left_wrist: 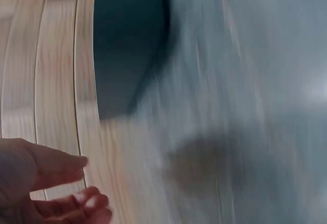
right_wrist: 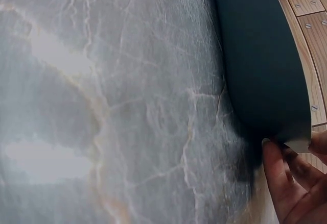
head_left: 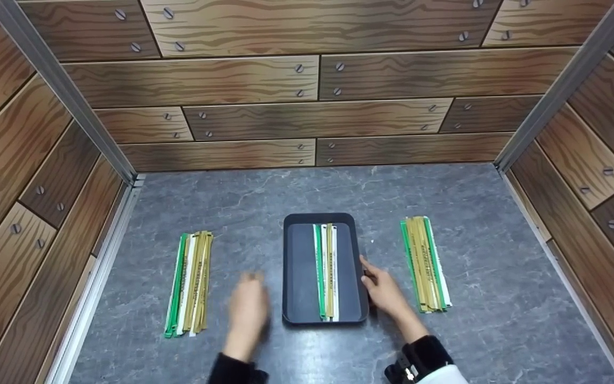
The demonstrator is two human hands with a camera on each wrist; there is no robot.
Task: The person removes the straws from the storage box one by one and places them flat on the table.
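Note:
A dark grey rectangular tray (head_left: 299, 277) lies on the table, with several long, slim printed strips (head_left: 329, 272) in green, white and gold lying lengthwise in it. My right hand (head_left: 387, 290) holds the tray's right side; in the right wrist view its fingers (right_wrist: 278, 183) pinch the tray wall (right_wrist: 265, 66). Blurred by motion, my left hand (head_left: 248, 304) is over the table, left of the tray. Its thumb and fingers (left_wrist: 56, 165) are loosely bent and apart in the left wrist view, with nothing between them.
One bundle of green, white and gold strips (head_left: 190, 282) lies on the table at the left. A similar bundle (head_left: 425, 264) lies to the right of the tray. Wood-patterned panels (head_left: 253, 120) with metal corner posts (head_left: 557, 88) enclose the grey marbled table (head_left: 221, 197) at the back and sides.

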